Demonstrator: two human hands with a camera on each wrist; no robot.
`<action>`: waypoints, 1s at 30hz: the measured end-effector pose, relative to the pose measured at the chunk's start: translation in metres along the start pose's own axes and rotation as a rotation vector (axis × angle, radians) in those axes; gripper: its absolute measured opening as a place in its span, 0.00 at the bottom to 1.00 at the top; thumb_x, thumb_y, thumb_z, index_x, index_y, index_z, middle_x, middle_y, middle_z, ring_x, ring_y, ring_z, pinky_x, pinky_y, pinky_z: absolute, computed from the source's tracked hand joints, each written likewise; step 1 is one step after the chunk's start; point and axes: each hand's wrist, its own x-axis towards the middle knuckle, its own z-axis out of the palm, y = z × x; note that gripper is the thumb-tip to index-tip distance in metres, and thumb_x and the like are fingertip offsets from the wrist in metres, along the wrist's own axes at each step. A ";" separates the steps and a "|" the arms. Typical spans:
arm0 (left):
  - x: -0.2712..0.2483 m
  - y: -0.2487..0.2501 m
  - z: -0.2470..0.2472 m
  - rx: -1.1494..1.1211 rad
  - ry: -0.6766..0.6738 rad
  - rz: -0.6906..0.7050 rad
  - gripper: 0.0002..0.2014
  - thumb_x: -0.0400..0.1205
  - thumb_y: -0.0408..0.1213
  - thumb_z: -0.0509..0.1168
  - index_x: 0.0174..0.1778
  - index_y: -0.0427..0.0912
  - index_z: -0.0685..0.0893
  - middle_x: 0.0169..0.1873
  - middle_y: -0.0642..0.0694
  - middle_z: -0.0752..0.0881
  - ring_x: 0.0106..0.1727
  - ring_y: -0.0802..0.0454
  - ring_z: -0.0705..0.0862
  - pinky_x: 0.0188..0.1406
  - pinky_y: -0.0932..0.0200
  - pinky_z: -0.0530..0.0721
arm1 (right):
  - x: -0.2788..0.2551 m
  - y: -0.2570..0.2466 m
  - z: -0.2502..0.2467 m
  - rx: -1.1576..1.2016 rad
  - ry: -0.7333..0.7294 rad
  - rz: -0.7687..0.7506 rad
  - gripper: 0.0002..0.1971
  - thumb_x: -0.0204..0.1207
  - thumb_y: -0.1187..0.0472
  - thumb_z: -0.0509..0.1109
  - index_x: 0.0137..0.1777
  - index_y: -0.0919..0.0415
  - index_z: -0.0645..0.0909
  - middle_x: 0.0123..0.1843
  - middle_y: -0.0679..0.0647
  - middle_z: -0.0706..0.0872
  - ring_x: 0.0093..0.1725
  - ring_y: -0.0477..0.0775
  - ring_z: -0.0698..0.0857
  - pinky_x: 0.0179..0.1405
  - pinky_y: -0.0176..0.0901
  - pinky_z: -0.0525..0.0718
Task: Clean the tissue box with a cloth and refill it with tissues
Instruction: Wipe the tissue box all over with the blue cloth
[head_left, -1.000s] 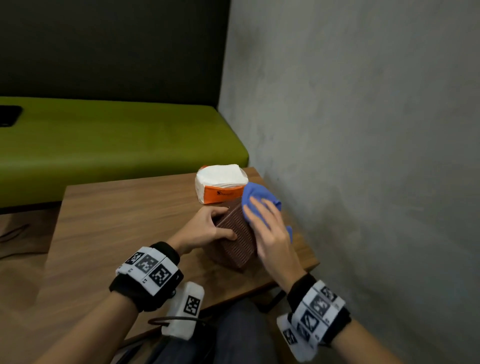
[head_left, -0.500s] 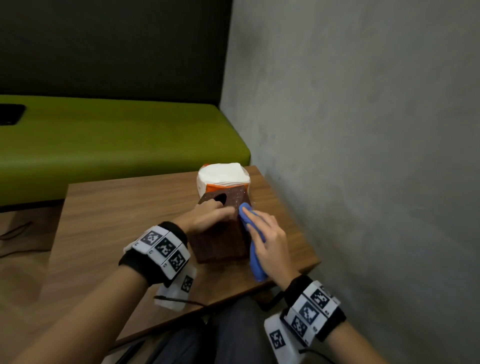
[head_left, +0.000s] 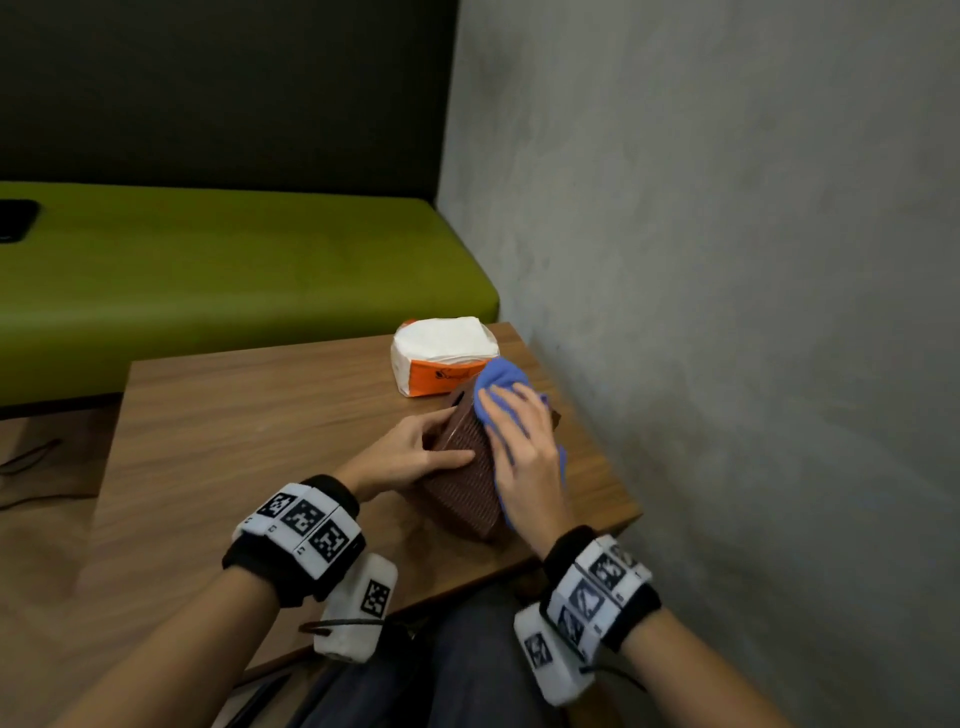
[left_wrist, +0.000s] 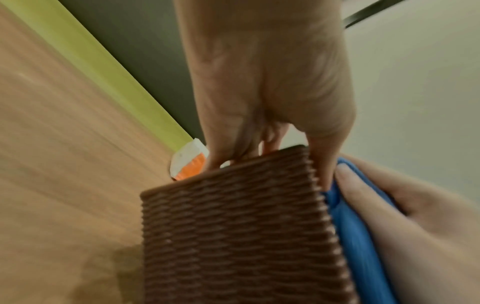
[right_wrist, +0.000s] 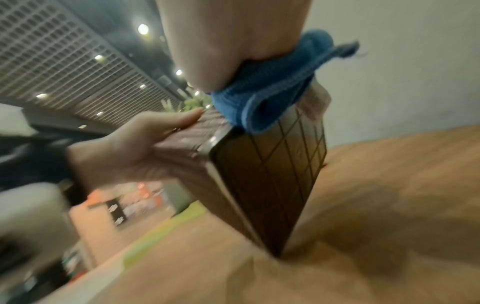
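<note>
The brown ribbed tissue box (head_left: 467, 470) stands tilted on its edge near the right front of the wooden table (head_left: 249, 426). My left hand (head_left: 415, 457) grips it, thumb along the ribbed face and fingers over the far end. In the left wrist view the left hand (left_wrist: 259, 82) clamps the tissue box (left_wrist: 241, 226) at its top. My right hand (head_left: 522, 452) lies flat on the blue cloth (head_left: 501, 376) and presses it against the box's upper right side. The right wrist view shows the blue cloth (right_wrist: 272, 86) bunched on the tissue box (right_wrist: 267, 174). A white and orange tissue pack (head_left: 441, 358) lies just behind.
A grey wall (head_left: 727, 312) runs close along the table's right edge. A green bench (head_left: 234, 270) stands behind the table, with a dark object (head_left: 15, 218) at its far left. Bare wood stretches left of the box.
The left hand has tipped the box back onto its edge. The right hand has slid the cloth from the box's near right side up to its far upper end.
</note>
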 end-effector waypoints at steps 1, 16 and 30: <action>-0.001 0.002 -0.002 -0.020 0.001 0.029 0.25 0.77 0.25 0.66 0.71 0.42 0.72 0.63 0.53 0.80 0.57 0.73 0.81 0.57 0.79 0.77 | -0.011 -0.005 0.002 0.003 -0.072 -0.071 0.18 0.79 0.67 0.58 0.68 0.64 0.78 0.66 0.64 0.80 0.71 0.60 0.70 0.78 0.42 0.58; -0.001 -0.001 -0.008 0.030 -0.030 0.033 0.28 0.78 0.23 0.64 0.74 0.41 0.70 0.68 0.47 0.78 0.62 0.66 0.81 0.58 0.77 0.77 | -0.026 0.030 -0.011 -0.090 -0.213 -0.122 0.28 0.74 0.76 0.61 0.73 0.55 0.70 0.77 0.66 0.69 0.78 0.65 0.63 0.76 0.58 0.65; 0.004 0.002 -0.008 0.049 -0.020 0.036 0.27 0.77 0.25 0.66 0.74 0.42 0.71 0.63 0.47 0.82 0.59 0.60 0.81 0.54 0.77 0.79 | 0.006 0.018 -0.004 -0.066 -0.089 0.147 0.25 0.73 0.79 0.63 0.70 0.64 0.76 0.74 0.67 0.73 0.75 0.69 0.68 0.71 0.70 0.71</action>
